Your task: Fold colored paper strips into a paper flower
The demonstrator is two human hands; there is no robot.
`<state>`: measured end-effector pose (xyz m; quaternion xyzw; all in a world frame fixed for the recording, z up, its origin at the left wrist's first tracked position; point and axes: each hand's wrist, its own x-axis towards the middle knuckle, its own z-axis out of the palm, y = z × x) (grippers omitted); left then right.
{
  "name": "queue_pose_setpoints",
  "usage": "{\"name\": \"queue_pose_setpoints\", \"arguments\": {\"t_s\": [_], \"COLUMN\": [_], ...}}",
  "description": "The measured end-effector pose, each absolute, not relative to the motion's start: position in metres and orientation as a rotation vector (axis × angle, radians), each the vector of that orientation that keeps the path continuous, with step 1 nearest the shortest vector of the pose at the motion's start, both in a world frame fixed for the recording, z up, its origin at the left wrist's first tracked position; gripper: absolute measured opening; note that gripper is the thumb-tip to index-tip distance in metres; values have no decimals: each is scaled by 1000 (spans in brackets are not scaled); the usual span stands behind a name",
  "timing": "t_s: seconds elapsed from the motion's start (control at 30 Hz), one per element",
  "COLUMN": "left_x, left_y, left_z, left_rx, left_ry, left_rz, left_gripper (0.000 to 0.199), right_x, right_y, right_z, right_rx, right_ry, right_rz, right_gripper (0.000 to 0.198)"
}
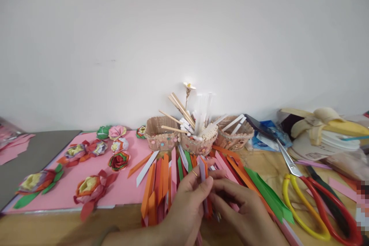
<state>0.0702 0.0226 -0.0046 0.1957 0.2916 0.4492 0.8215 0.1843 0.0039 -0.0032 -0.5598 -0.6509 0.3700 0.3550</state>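
My left hand (188, 201) is closed, thumb and fingers pinching a thin bundle of folded paper strips (203, 169), purple and orange. My right hand (240, 200) meets it from the right, its fingers closed on the same strips; the lower part is mostly hidden by my fingers. Under and around both hands lie many loose folded strips, such as orange ones (152, 184) on the left and a green strip (263, 188) on the right. Behind them stand three small decorated baskets, the middle basket (198, 145) holding wooden sticks, white-tipped swabs and clear sticks.
On the left, several folded paper flowers (89, 188) rest on a pink sheet (127, 192). Scissors (294, 169) with yellow and red handles lie at right. Beyond them are a banana peel (325, 121) on a white lid and a blue packet (263, 142). A wall (184, 27) closes off the back.
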Motion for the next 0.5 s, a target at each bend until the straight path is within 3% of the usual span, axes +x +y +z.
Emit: {"name": "queue_pose_setpoints", "arguments": {"t_s": [0.5], "left_x": [73], "left_y": [20], "left_z": [-20], "left_rx": [368], "left_ry": [597], "left_rz": [970], "left_gripper": [27], "right_x": [185], "right_y": [-2], "right_z": [-5], "right_rx": [-1489], "right_ry": [-1822], "right_rz": [905], "right_gripper": [17]}}
